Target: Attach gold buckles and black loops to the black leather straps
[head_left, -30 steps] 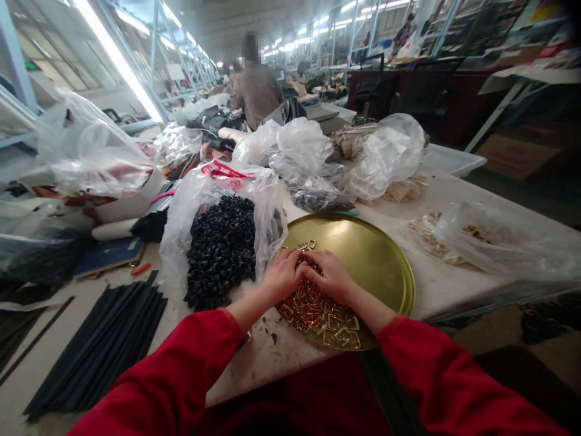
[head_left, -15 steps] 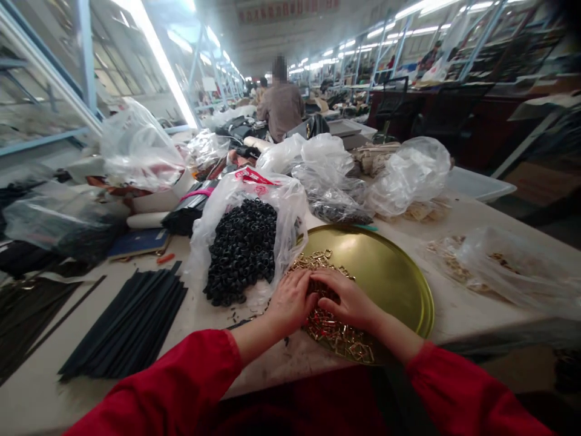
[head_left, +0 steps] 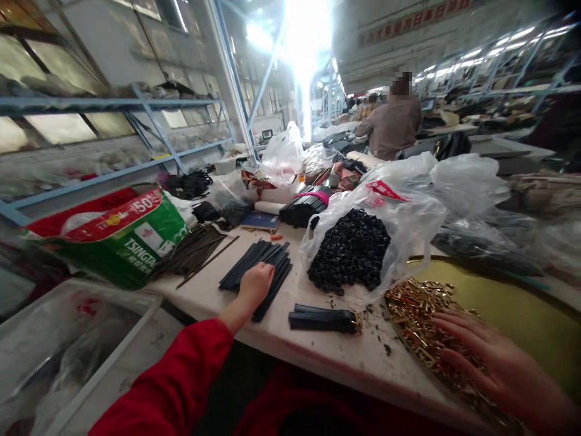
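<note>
My left hand (head_left: pixel 256 283) lies over a pile of flat black strips (head_left: pixel 239 266), its fingers curled closed around a strip; the fingertips are partly hidden. My right hand (head_left: pixel 488 357) is spread open over gold-coloured metal buckles (head_left: pixel 420 309), which are heaped at the left side of a round golden tray (head_left: pixel 512 303). Between my hands a small bundle of black straps (head_left: pixel 320 319) with gold buckles at one end lies on the table. Behind that bundle, a white plastic bag (head_left: pixel 411 236) stands open, full of small black loops (head_left: pixel 347 251).
A green and red carton (head_left: pixel 131 248) sits left beside dark brown strips (head_left: pixel 193 248). Farther back are a blue notebook (head_left: pixel 259 221) and an orange object (head_left: pixel 276 237). A white bin (head_left: pixel 149 303) is below the table's left edge. A person (head_left: pixel 394 124) sits farther back.
My view has swung left. My left hand has left the buckles and moved to the black strips. My right hand stays over the tray, its fingers now more spread.
</note>
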Demonstrator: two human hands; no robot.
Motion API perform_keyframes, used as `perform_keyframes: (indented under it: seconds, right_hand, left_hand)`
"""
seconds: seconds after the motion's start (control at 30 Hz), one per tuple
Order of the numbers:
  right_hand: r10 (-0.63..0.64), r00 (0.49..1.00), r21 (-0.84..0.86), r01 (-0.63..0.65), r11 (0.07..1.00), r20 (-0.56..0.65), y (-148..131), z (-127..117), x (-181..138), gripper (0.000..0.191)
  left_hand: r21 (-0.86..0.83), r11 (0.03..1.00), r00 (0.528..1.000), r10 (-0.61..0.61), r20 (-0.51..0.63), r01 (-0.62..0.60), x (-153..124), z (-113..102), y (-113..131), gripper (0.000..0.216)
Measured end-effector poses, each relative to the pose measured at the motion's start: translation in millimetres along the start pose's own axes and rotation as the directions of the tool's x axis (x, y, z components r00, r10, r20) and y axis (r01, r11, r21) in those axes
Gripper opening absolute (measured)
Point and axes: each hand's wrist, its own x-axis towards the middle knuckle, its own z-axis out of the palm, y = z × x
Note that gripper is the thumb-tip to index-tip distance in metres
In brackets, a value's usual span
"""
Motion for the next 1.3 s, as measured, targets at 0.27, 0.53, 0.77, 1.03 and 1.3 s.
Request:
perform_keyframes:
  seconds: [0.27,0.53,0.77,1.03,1.3]
  right_hand:
    - [-0.039,0.999,0.067,0.04,0.997,-0.023,-102.2,-16.0,51.9,0.029]
    - [0.237,0.969,0.4,-0.242,0.884,0.065,-158.6,11.5,63.1,0.027]
    - [0.465,0.745,0.822,-0.566,0.062,0.478,-199.2,2.5,96.3,0.039]
    - [0.705,0.511,0.843,-0.483,-0.238,0.491,-170.7,6.3,68.6,0.036]
    - [0.309,0.592,0.617,-0.786,0.017,0.745,-216.1,9.3,30.8,0.031]
  left_hand:
    - [-0.032,0.99,0.99,-0.136,0.049,0.137,32.0,19.6,1.0,0.023]
    - [-0.279,0.96,0.999,-0.021,-0.05,0.006,-6.5,-24.5,6.9,0.026]
    - [-0.797,0.072,0.692,0.453,0.562,0.6,-101.4,-15.9,69.4,0.027]
    - [-0.75,0.126,0.652,0.416,0.634,0.649,-115.8,-3.3,46.2,0.025]
    - [-0.802,-0.227,0.833,0.154,0.531,0.553,-98.5,6.6,55.1,0.027]
